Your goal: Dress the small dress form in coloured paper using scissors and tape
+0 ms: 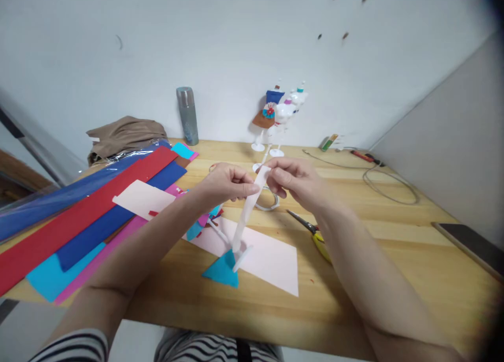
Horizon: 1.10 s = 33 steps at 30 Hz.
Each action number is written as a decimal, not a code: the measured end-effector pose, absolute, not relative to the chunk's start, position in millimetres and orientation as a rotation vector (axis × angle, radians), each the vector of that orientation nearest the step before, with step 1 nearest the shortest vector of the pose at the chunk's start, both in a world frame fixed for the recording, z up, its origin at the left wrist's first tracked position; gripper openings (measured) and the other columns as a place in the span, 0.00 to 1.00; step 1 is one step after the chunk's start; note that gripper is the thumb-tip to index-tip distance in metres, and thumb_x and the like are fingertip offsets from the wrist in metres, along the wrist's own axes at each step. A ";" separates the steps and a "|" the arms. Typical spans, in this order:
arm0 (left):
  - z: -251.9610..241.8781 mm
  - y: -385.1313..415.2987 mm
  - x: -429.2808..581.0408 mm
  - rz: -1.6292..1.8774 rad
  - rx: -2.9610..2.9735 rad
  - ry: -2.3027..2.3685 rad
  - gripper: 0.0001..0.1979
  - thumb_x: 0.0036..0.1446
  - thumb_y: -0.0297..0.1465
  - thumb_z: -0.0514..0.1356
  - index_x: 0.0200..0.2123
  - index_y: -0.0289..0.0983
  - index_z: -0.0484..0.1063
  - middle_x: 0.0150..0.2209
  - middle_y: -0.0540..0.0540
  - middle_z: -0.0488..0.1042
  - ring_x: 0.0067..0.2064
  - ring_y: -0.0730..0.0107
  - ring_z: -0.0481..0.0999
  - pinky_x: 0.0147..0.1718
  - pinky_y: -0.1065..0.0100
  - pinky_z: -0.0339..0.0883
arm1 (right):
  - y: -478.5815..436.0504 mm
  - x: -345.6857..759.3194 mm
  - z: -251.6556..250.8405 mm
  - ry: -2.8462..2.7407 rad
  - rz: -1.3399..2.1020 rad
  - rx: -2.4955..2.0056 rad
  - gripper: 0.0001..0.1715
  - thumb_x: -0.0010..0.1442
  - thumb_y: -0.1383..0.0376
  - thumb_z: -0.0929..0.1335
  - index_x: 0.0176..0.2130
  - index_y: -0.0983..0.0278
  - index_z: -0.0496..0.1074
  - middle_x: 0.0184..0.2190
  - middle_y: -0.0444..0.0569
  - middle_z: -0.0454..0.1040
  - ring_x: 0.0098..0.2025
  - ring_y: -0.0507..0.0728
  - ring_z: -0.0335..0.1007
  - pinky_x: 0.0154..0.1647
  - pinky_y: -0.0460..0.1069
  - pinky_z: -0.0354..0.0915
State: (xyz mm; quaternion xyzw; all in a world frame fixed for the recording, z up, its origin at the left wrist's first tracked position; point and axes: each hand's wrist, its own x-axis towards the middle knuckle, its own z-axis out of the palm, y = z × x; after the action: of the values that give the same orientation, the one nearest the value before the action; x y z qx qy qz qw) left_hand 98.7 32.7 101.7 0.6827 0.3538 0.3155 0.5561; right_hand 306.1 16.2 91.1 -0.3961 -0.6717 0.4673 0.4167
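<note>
A narrow pale pink paper strip (244,213) hangs slanting between my hands. My left hand (232,183) pinches its left edge near the upper part. My right hand (287,177) grips the strip's top end. Below the strip lie a teal paper triangle (224,269) and a white stick with a round base (243,259), on or beside a large pale pink sheet (271,257). Colourful paper pieces (195,230) at the stick's other end are partly hidden by my left forearm.
Scissors (315,231) with yellow handles lie beside my right forearm. Long coloured sheets (90,210) cover the left side. A bottle (188,115), small decorated figures on stands (275,110) and a cable (370,183) are at the back; a phone (472,244) lies at the right edge.
</note>
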 end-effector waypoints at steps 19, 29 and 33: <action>87.3 58.0 83.7 0.948 1.219 0.860 0.14 0.56 0.29 0.69 0.21 0.34 0.73 0.13 0.52 0.66 0.15 0.81 0.61 0.16 0.78 0.51 | 2.1 376.3 93.6 -1.975 0.452 -1.736 0.20 0.53 0.51 0.74 0.21 0.60 0.71 0.17 0.46 0.71 0.19 0.53 0.62 0.20 0.49 0.55; 92.7 63.8 81.3 0.982 0.994 0.728 0.14 0.65 0.26 0.64 0.25 0.31 0.73 0.20 0.50 0.73 0.17 0.83 0.68 0.17 0.79 0.58 | -72.4 433.7 -12.3 -1.936 0.376 -1.945 0.18 0.52 0.55 0.71 0.44 0.47 0.79 0.39 0.56 0.83 0.39 0.76 0.82 0.38 0.71 0.77; 89.9 65.5 81.3 1.008 0.960 0.723 0.14 0.65 0.26 0.64 0.25 0.31 0.73 0.20 0.49 0.75 0.18 0.82 0.70 0.18 0.79 0.60 | -67.9 427.7 -7.7 -1.771 0.566 -1.945 0.19 0.47 0.55 0.73 0.42 0.46 0.78 0.32 0.54 0.83 0.33 0.75 0.80 0.38 0.73 0.75</action>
State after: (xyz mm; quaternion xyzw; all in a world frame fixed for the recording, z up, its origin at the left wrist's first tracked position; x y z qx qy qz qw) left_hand 81.3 65.5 89.9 0.4324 0.3254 0.4541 0.7078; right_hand 427.7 -67.9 -7.7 -0.7047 -0.6415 0.2049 0.2234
